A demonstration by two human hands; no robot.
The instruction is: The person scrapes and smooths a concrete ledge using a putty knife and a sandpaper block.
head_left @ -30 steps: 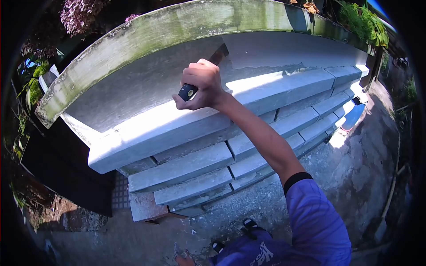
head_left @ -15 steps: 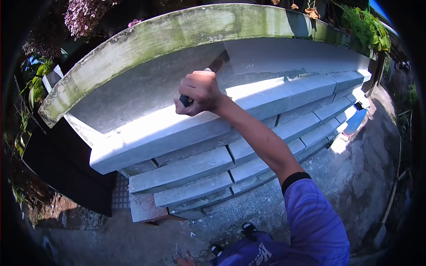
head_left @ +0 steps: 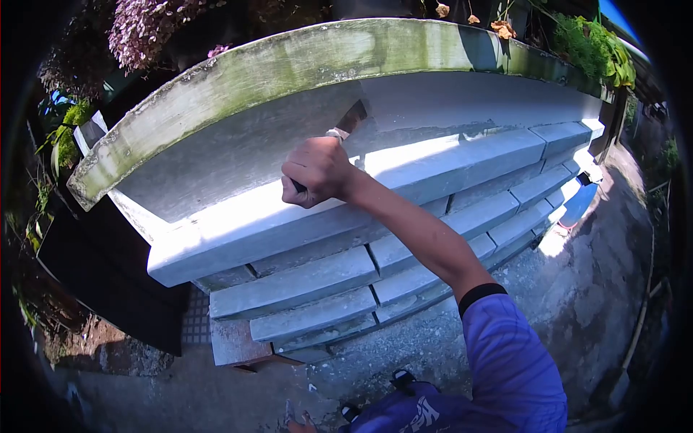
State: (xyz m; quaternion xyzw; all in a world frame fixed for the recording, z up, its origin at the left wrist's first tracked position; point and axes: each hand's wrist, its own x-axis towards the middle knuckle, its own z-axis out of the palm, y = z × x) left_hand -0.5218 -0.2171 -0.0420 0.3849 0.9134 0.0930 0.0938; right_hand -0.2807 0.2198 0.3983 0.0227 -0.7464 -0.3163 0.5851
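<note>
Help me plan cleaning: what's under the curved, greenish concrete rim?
Smooth grey wall, paler at right, and a dark metal scraper blade. The right hand hides some wall; the underside of the rim isn't visible.

- At twelve o'clock we see a curved, moss-stained concrete ledge (head_left: 339, 54)
- Pinkish flowers (head_left: 153, 32) cluster between ten and eleven, green foliage (head_left: 588, 47) at two
- Towards four we have rough, shaded ground (head_left: 563, 310)
- A bright sunlit patch (head_left: 554, 244) meets us near three
- At eight we find square tiles (head_left: 196, 317)

Two-tone grey wall (head_left: 289, 133), purple sleeve (head_left: 511, 346)
</note>
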